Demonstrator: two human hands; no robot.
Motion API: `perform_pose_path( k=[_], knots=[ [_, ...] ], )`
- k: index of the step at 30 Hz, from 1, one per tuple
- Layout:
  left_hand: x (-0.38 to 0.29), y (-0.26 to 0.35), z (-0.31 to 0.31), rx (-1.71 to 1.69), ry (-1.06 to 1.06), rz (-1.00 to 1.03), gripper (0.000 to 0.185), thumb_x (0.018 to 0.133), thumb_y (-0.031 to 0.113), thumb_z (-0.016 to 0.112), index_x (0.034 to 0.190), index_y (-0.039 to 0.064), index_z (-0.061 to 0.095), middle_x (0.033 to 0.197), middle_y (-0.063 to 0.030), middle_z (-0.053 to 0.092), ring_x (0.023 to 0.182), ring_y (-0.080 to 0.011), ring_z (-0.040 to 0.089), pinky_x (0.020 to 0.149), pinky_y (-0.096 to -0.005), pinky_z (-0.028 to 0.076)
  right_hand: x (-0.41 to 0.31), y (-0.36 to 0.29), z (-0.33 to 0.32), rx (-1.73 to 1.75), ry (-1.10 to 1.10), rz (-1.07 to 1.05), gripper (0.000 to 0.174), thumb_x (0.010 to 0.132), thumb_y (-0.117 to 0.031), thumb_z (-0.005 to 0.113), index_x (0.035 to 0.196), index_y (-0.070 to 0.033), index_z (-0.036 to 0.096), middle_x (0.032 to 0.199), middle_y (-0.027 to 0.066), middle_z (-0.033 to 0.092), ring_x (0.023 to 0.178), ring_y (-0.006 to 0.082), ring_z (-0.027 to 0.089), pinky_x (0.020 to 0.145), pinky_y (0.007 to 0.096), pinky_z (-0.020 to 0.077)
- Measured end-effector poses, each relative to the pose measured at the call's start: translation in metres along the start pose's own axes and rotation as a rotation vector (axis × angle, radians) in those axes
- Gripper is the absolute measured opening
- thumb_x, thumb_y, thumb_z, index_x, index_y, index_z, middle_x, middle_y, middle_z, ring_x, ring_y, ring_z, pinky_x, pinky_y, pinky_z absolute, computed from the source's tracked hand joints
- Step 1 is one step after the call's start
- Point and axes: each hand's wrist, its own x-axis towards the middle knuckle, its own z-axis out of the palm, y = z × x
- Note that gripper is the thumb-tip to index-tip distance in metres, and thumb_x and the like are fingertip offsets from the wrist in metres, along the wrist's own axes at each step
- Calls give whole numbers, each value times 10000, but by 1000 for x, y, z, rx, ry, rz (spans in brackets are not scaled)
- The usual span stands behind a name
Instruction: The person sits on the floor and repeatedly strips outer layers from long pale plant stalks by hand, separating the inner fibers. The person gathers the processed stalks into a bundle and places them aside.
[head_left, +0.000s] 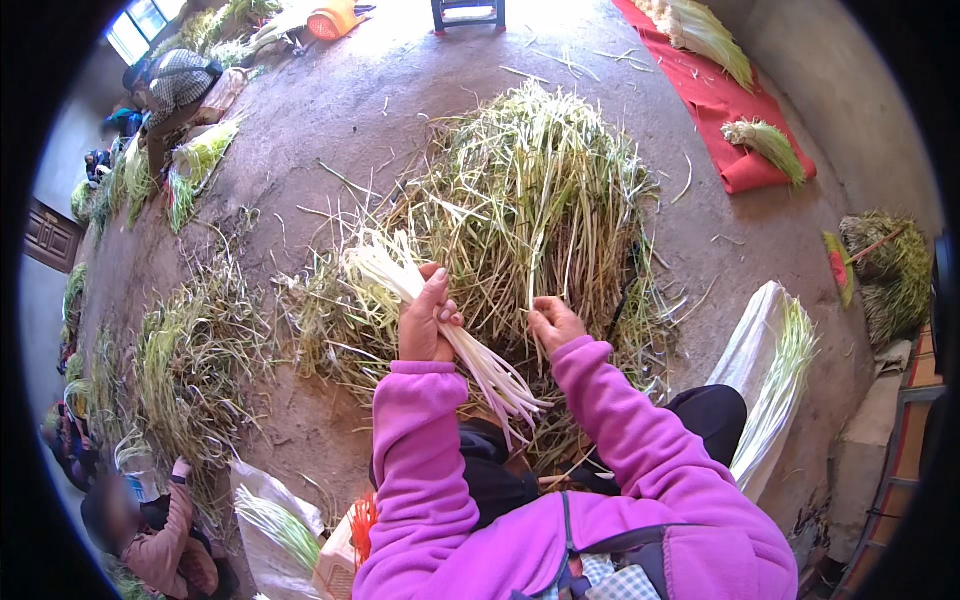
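Note:
My left hand (429, 321) is closed around a bundle of pale, cleaned stalks (487, 369), which look like garlic chives or a similar vegetable. The bundle slants from upper left to lower right. Just to its right, my right hand (555, 324) pinches the lower end of a single long stalk (534, 262) between thumb and fingers. That stalk runs up into a large heap of uncleaned green and yellowish stalks (540, 165) on the floor before me. Loose dry leaves (337, 315) lie to the left of my left hand.
A second heap of stalks and trimmings (195, 360) lies left, near a seated person (161, 532). Another person (180, 86) bends over at upper left. Sorted stalks on white sheeting (780, 375) lie right; bundles rest on a red cloth (739, 142). Red ties (364, 525) hang beside a plastic stool (335, 559).

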Motion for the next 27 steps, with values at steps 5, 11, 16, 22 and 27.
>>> perform_pose_path(
  k=[5,11,16,22,27],
  knots=[
    [-7,-5,9,46,-17,6,240,778,113,602,975,88,468,616,43,400,449,-39,359,418,-179,356,-34,-7,-47,308,-49,-52,272,824,-137,543,1048,3,479,799,58,578,692,109,537,645,228,462],
    [-21,-16,25,218,-32,62,295,762,41,565,1012,-21,422,680,-19,452,450,-52,399,360,-158,395,-86,1,-49,365,83,-216,288,799,-116,580,1052,-14,489,796,31,581,686,71,530,609,193,438],
    [-25,-24,30,257,-29,-6,303,739,32,584,993,-43,435,688,-29,452,455,-57,396,380,-178,405,-89,26,-50,253,61,13,290,784,-122,596,1044,-30,508,786,24,582,672,57,514,596,212,434],
    [-19,-49,14,336,-132,-126,289,759,151,628,981,53,472,665,11,443,449,-62,402,403,-208,379,-122,4,-43,494,-131,-110,277,797,-82,583,1056,-41,496,697,-32,518,598,20,451,539,165,370],
    [-28,-70,17,431,-184,-203,326,736,183,651,983,47,487,742,-46,535,445,-83,457,389,-219,402,-129,8,-39,351,-141,-183,292,785,-72,598,1065,-59,517,683,-30,527,579,22,460,523,170,384]
  ],
)
